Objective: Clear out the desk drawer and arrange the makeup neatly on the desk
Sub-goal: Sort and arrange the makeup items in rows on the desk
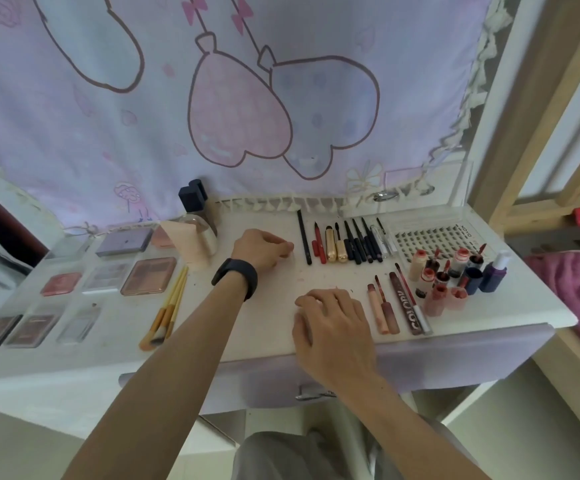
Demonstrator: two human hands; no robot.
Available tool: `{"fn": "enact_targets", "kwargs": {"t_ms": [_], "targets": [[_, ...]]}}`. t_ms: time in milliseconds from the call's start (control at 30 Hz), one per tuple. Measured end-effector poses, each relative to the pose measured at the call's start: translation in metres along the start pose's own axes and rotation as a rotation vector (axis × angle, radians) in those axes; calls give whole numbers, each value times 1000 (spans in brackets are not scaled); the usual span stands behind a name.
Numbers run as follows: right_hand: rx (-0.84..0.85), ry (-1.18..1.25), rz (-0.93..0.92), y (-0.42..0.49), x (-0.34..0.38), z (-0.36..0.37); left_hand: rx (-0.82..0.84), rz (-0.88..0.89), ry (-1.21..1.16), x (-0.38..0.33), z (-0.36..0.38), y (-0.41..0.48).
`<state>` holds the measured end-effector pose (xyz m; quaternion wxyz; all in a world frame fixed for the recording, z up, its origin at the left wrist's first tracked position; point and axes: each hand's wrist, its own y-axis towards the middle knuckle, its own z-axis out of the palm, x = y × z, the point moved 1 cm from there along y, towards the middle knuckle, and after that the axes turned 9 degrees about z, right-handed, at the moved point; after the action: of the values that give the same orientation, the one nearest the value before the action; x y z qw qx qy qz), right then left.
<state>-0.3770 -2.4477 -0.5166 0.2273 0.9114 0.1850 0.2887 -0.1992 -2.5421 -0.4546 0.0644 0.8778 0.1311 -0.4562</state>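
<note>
Now makeup [344,244] is laid out on the desk [274,306] to either side of the hands. The right hand [333,320] is spread flat; whether the curled left hand [262,249] holds anything cannot be told. The drawer [454,362] beneath is shut.

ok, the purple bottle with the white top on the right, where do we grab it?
Probably best to grip the purple bottle round its lower body, coming from the right. It stands upright at the cluster's outer edge, with the dark blue tube close on its left and bare desk on its right.
</note>
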Motion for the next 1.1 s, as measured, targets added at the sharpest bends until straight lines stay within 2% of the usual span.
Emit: {"fn": "enact_targets", "kwargs": {"t_ms": [267, 667, 1100], "targets": [[37, -57, -43, -1, 0, 4, 3, -15, 101, 2, 14, 23], [66, -73, -26, -2, 0, 2, 13, -9, 106, 3, 17, 27], [12, -77, -37, -4, -1, 5, 19, -8, 123, -2, 20, 27]]}}
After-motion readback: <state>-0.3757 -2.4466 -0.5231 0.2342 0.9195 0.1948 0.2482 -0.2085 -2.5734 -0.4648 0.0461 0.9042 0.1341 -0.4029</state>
